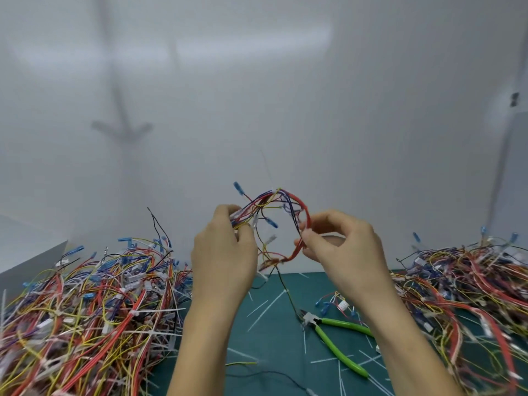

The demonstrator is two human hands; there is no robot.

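Pliers (337, 340) between 2 wire heaps (85, 310)

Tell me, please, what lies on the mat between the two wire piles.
In the head view, green-handled cutters, loose white cable-tie offcuts and a small blue-tipped wire bunch lie on the green mat.

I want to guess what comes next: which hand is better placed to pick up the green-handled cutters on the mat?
Probably the right hand: the green-handled metal cutters lie on the teal mat just below it. The left hand, gripping the looped bundle of coloured wires, would have to cross over.
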